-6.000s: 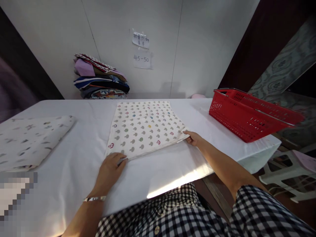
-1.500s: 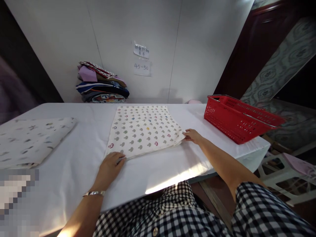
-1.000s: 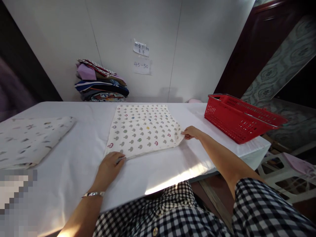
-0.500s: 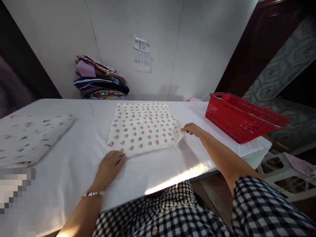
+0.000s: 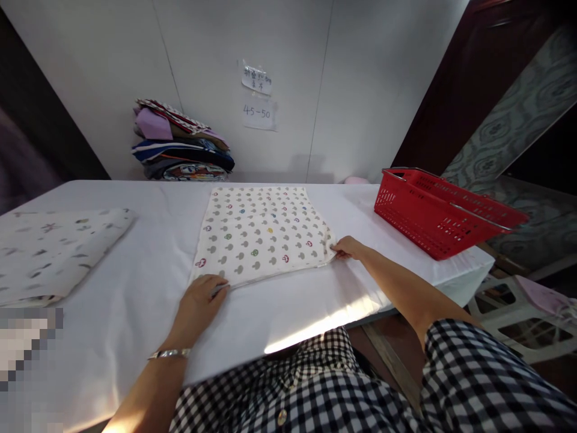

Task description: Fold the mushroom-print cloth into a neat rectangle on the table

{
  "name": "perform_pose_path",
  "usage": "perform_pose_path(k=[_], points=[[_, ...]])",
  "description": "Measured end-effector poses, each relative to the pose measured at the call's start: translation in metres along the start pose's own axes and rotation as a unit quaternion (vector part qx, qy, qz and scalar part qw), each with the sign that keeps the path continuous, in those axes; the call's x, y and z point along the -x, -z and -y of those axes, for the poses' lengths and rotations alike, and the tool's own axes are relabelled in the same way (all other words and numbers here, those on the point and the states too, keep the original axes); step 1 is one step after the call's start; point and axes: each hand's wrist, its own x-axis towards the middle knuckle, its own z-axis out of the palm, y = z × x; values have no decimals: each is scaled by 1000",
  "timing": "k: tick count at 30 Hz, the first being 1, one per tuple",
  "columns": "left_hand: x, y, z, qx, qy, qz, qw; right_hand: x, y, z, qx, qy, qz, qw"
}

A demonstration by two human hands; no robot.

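A folded white cloth printed with small grey and coloured mushrooms [image 5: 261, 231] lies flat in the middle of the white table [image 5: 148, 252]. My left hand [image 5: 198, 304] rests on the cloth's near left corner, fingers curled over the edge and pinching it. My right hand [image 5: 348, 248] pinches the near right corner of the same cloth, low against the table.
A red plastic basket [image 5: 444, 210] stands at the table's right end. Another folded patterned cloth [image 5: 54, 252] lies at the left. A stack of folded fabrics [image 5: 180, 150] sits against the back wall under two paper notes [image 5: 258, 96]. White plastic stools [image 5: 518, 313] stand beyond the right edge.
My right hand lifted the cloth's near right corner a little about a second ago and has set it back down at the table. My left hand has stayed in place.
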Motion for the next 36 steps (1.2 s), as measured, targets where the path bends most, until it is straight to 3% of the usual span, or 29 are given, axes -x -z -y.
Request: perform_pose_path(k=[5, 13, 16, 18, 21, 24, 36], points=[[0, 1, -3, -4, 15, 4, 1000, 4, 6, 8, -18, 14, 23, 999], [0, 1, 0, -3, 1, 1, 1000, 13, -4, 58, -107, 127, 117, 979], [0, 0, 1, 0, 1, 2, 1000, 15, -9, 62, -138, 171, 139, 966], [1, -1, 1, 3, 3, 4, 1000, 16, -10, 54, -109, 150, 138, 973], [1, -2, 3, 5, 5, 5, 1000, 12, -8, 34, -15, 51, 119, 991], [1, -3, 4, 5, 5, 10, 1000, 6, -4, 18, 28, -1, 98, 995], [1, 2, -1, 6, 15, 12, 1000, -9, 3, 9, 141, -41, 39, 988]])
